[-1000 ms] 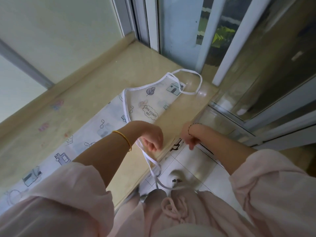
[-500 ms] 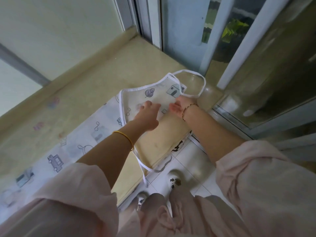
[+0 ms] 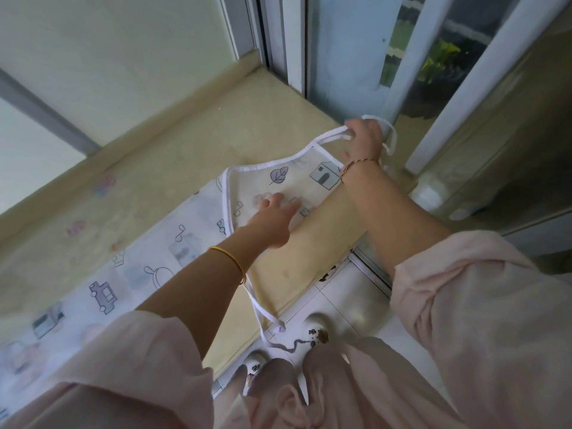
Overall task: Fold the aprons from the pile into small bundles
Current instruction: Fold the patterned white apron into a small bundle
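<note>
Head view, standing at the ledge (image 3: 185, 144).

- Apron (image 3: 297, 184): translucent, printed with a leaf and a house, white binding. It lies flat at the ledge's right end, bib toward the window frame (image 3: 291, 41). It overlaps a longer printed cloth (image 3: 139, 264) running left along the ledge. Cannot tell whether that is another apron or the pile.
- Left hand (image 3: 275, 218): fingers straight, palm down on the apron's middle, gripping nothing. Judgement: it pins the thin sheet so it does not slide on the smooth stone.
- Right hand (image 3: 365, 140): fingers curled round the neck loop (image 3: 332, 133) at the ledge's far right corner, strap ends showing on both sides of the fist. Judgement: gathering the loop to lay it back onto the bib before the first fold.
- Waist tie (image 3: 263, 317): hangs over the ledge's front edge toward the floor, near the slippers (image 3: 315, 328). It needs tucking in, or it will drag the bundle off.
- Room: bare stone lies behind the apron toward the wall. The right is tight, with the window frame just beside the loop. Folding leftward or toward the front edge looks freest.
</note>
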### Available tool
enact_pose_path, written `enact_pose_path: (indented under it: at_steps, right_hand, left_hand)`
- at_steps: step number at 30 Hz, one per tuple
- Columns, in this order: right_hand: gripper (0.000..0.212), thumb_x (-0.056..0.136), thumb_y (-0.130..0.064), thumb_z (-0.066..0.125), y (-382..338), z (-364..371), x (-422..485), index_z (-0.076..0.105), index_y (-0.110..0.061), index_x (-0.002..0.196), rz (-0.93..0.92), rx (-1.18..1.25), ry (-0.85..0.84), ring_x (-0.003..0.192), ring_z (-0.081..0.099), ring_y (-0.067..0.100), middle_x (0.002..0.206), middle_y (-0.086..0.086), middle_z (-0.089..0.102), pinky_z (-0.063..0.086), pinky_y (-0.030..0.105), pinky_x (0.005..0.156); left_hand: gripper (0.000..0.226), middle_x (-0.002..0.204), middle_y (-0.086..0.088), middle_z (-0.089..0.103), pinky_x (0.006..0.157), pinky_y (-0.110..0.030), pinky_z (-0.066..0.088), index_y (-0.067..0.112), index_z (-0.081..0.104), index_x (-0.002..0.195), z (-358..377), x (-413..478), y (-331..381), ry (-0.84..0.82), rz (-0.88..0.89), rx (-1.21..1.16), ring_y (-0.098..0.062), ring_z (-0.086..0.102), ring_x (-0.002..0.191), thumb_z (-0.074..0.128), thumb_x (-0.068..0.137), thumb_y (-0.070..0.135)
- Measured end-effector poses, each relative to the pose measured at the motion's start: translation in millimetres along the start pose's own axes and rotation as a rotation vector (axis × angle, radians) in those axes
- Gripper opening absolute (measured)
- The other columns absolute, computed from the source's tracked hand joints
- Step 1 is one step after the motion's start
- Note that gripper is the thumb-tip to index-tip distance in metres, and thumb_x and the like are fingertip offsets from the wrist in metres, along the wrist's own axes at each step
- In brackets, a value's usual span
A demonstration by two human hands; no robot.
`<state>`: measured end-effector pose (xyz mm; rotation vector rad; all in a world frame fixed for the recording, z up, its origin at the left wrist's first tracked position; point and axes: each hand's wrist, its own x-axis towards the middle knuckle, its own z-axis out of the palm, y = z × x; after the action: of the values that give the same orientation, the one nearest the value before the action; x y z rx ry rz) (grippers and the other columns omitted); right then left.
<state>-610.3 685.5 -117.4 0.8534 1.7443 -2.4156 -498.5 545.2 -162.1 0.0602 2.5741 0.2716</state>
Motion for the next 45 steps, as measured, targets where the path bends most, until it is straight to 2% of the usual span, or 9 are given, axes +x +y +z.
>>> enact_pose_path:
  at_steps: [2,5,8,12,17,21,30,37,45]
  right_hand:
    - [0.015,0.084,-0.014,0.056,-8,7,-8,0.06,-0.012,0.099,0.056,0.203,-0.133,0.104,0.055,0.014,0.114,0.004,0.061,0.042,0.035,0.089]
    - [0.037,0.085,-0.009,0.058,-11,23,-29,0.055,-0.01,0.121,-0.078,-0.051,-0.288,0.103,0.056,0.014,0.119,0.01,0.061,0.042,0.035,0.094]
    - [0.032,0.087,-0.012,0.058,14,31,-65,0.058,-0.015,0.118,-0.445,-0.598,-0.435,0.085,0.058,0.023,0.107,0.012,0.064,0.047,0.032,0.077]
    - [0.011,0.094,-0.014,0.045,62,16,-95,0.055,-0.018,0.09,-0.84,-1.267,-0.682,0.076,0.056,0.021,0.084,0.005,0.061,0.05,0.038,0.072]
    - [0.036,0.093,-0.016,0.047,97,4,-112,0.049,-0.017,0.129,-0.984,-1.613,-0.846,0.115,0.048,0.025,0.125,0.007,0.054,0.043,0.037,0.09]
    - [0.042,0.091,-0.014,0.049,103,3,-118,0.046,-0.016,0.133,-1.034,-1.676,-0.879,0.125,0.039,0.025,0.133,0.007,0.045,0.041,0.035,0.093]
    - [0.031,0.088,-0.004,0.05,88,0,-83,0.045,-0.005,0.118,-0.761,-1.566,-0.389,0.108,0.045,0.025,0.122,0.012,0.045,0.044,0.029,0.08]
    - [0.069,0.085,-0.023,0.065,69,13,-28,0.027,-0.005,0.14,-0.501,-1.724,-0.442,0.124,0.039,0.031,0.149,0.012,0.022,0.039,0.037,0.096]
    - [0.047,0.094,-0.011,0.038,59,22,13,0.03,-0.004,0.139,-0.441,-1.742,-0.471,0.124,0.036,0.033,0.146,0.01,0.024,0.039,0.043,0.1]
  left_hand:
    - [0.068,0.157,-0.01,0.003,0.113,-0.047,0.025,0.032,0.014,0.15,0,0,-2,-0.018,-0.001,-0.007,-0.037,0.005,0.143,0.048,0.094,0.015]
    - [0.053,0.155,-0.014,0.018,0.115,-0.044,0.016,0.023,0.026,0.149,-7,-2,-3,-0.009,0.021,-0.1,-0.035,0.015,0.143,0.042,0.098,0.026]
    - [0.037,0.126,-0.022,0.053,0.089,-0.044,0.048,0.005,0.047,0.134,-29,-10,-10,0.086,-0.158,-0.911,-0.034,0.058,0.102,0.038,0.101,0.021]
    - [0.055,0.104,-0.017,0.061,0.066,-0.037,0.055,0.003,0.051,0.12,-56,-26,-45,0.149,-0.419,-1.62,-0.028,0.064,0.084,0.027,0.101,0.048]
    - [0.039,0.108,-0.01,0.061,0.08,-0.035,0.052,0.013,0.058,0.101,-53,-37,-58,0.006,-0.369,-1.372,-0.024,0.059,0.099,0.051,0.092,0.05]
    - [0.013,0.085,-0.007,0.064,0.063,-0.021,0.047,0.007,0.066,0.099,-40,-33,-47,0.242,-0.356,-1.045,-0.018,0.058,0.079,0.064,0.087,0.013]
    - [0.006,0.077,0.004,0.058,0.059,-0.021,0.038,0.018,0.061,0.084,-48,-29,-47,0.517,-0.353,-1.388,-0.011,0.045,0.065,0.06,0.09,0.017]
    - [0.012,0.071,0.007,0.056,0.055,-0.019,0.032,0.018,0.067,0.087,-71,-7,-24,0.581,-0.263,-1.47,-0.005,0.043,0.059,0.057,0.089,0.012]
    - [0.014,0.059,0.007,0.045,0.051,-0.019,0.032,0.014,0.07,0.093,-61,4,-30,0.508,-0.302,-1.262,-0.007,0.039,0.055,0.06,0.09,0.023]
